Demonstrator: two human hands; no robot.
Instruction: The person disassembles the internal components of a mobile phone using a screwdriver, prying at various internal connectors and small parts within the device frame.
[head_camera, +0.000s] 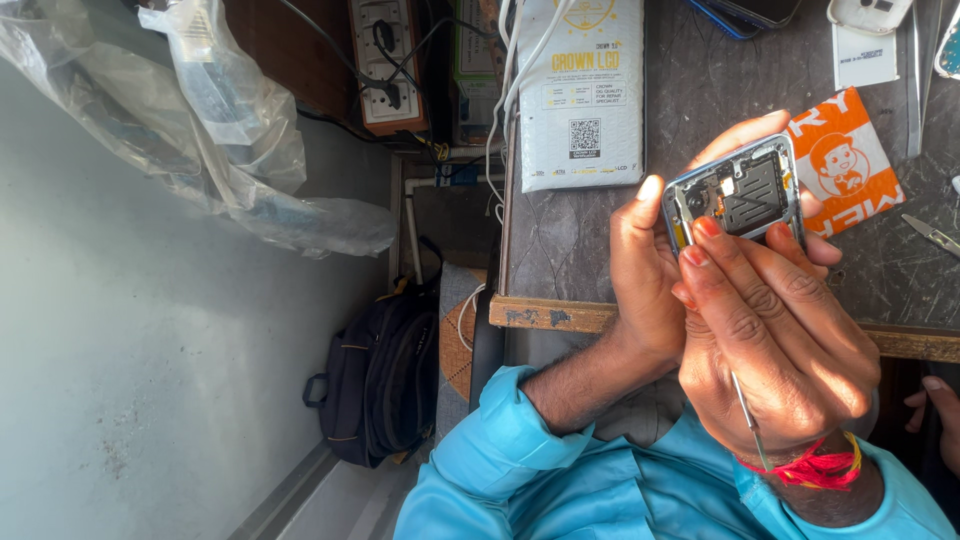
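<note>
Centrally, both hands grip an opened phone above the dark table; a black backpack lies on the floor at lower left.

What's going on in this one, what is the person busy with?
A person in a blue shirt holds an opened phone, its back cover off and inner parts showing, above a dark worktable. The left hand grips the phone's edge; the right hand presses fingertips on it while holding a thin metal tool. An orange packet and a white box lie on the table.
</note>
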